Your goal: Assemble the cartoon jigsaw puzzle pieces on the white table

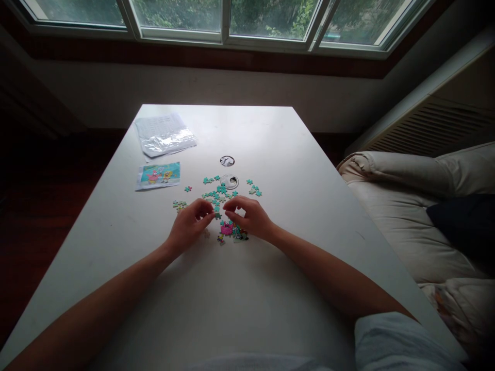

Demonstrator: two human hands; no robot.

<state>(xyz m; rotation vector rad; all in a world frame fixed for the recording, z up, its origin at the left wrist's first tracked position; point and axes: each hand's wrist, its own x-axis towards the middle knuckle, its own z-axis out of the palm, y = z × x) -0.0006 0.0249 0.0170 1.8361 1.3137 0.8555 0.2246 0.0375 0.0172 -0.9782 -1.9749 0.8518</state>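
Small jigsaw pieces (220,191), mostly teal, lie scattered in the middle of a white table (270,288). A pink and multicoloured joined cluster (228,229) lies just below my hands. My left hand (189,224) has its fingers curled and pinches a small teal piece (217,216) at its fingertips. My right hand (249,216) is curled too, its fingertips nearly meeting the left hand's over the pieces. What the right fingers hold, if anything, is too small to make out.
A cartoon reference picture (159,174) lies left of the pieces, and a clear plastic bag with a printed sheet (164,135) sits beyond it. A round cable hole (227,161) and its lid (230,181) are in the tabletop. A cushioned sofa (417,206) stands to the right.
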